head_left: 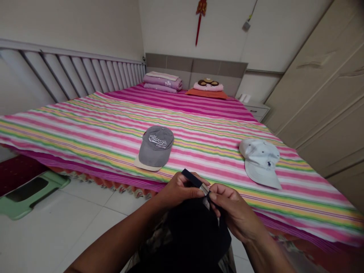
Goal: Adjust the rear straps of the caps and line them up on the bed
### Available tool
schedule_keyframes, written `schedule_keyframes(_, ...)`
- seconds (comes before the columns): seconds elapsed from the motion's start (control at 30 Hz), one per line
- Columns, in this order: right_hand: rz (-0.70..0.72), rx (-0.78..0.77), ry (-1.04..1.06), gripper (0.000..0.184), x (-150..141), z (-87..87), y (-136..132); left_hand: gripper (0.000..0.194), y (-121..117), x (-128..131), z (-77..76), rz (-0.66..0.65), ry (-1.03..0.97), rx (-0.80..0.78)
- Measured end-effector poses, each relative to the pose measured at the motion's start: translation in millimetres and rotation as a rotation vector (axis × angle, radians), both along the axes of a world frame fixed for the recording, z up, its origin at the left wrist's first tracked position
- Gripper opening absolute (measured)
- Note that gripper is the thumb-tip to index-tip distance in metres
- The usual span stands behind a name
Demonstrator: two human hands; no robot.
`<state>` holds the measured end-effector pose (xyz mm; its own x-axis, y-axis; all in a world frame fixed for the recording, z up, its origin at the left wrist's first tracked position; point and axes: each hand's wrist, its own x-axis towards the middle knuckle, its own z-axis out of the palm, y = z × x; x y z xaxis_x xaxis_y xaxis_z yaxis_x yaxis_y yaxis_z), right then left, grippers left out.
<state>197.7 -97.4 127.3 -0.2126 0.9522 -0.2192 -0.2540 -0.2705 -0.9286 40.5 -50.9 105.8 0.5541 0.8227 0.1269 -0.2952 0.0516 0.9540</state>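
Observation:
Close to my body I hold a black cap [196, 223] between both hands, with its dark adjusting strap [192, 178] and a silver metal buckle [204, 189] uppermost. My left hand [183, 189] grips the strap, its thumb lying along it by the buckle. On the other side of the buckle, my right hand [231, 204] pinches the strap between thumb and fingers. A grey cap [156, 148] with white lettering lies on the bed ahead to the left. Farther right rests a white cap [261, 163] with a small dark logo.
The bed has a striped sheet [113, 125]. Folded purple bedding [162, 82] and a pink and orange pile [207, 89] lie by the headboard [176, 66]. A green stool [31, 193] stands at left, a nightstand [257, 110] and wardrobe [321, 83] at right.

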Motion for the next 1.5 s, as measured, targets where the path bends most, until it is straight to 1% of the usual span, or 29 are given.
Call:
schedule_keyframes(0.07, 0.011, -0.012, -0.002, 0.031, -0.4, -0.7, 0.4, 0.027, 0.2, 0.8, 0.1, -0.008, -0.022, -0.011)
schedule_keyframes(0.27, 0.022, -0.002, 0.026, 0.035, -0.5, -5.5, 2.6, 0.022, 1.1, 3.5, -0.6, 0.020, -0.013, 0.039)
schedule_keyframes(0.5, 0.015, -0.001, 0.029, 0.034, 0.1, -9.2, 1.2, 0.025, 1.0, 4.6, -3.6, 0.012, 0.001, 0.036)
schedule_keyframes(0.6, 0.016, -0.003, 0.051, 0.032, 1.5, -7.5, 0.6, 0.027, 1.3, 4.5, -5.3, 0.001, -0.029, -0.012)
schedule_keyframes(0.7, -0.003, -0.020, 0.115, 0.026, 3.8, -6.4, -0.1, 0.030, 1.1, 4.5, -7.2, -0.021, -0.043, -0.077)
schedule_keyframes(0.8, -0.029, -0.021, 0.148, 0.027, 5.2, -8.2, -1.0, 0.030, 0.1, 6.5, -7.8, -0.063, -0.046, -0.118)
schedule_keyframes(0.87, -0.043, -0.007, 0.149, 0.029, 5.4, -10.5, -1.5, 0.030, -0.4, 8.9, -7.0, -0.078, -0.037, -0.119)
schedule_keyframes(1.03, -0.094, 0.028, 0.140, 0.030, 6.1, -12.7, -3.3, 0.031, 1.8, 11.6, -4.3, -0.051, -0.021, -0.088)
schedule_keyframes(1.23, -0.097, 0.022, 0.109, 0.029, 9.9, -5.8, -6.1, 0.034, 3.2, 7.0, -3.2, -0.067, 0.045, -0.072)
schedule_keyframes(1.3, -0.105, 0.046, 0.074, 0.029, 11.7, -4.2, -6.1, 0.033, 2.4, 6.5, -0.7, -0.074, 0.066, -0.025)
schedule_keyframes(1.4, -0.113, 0.107, -0.006, 0.028, 14.4, -2.3, -6.3, 0.030, 0.9, 7.0, 5.1, -0.060, 0.091, 0.090)
schedule_keyframes(1.5, -0.088, 0.106, -0.040, 0.029, 14.8, 1.3, -8.1, 0.026, -0.7, 7.6, 9.2, -0.065, 0.006, 0.142)
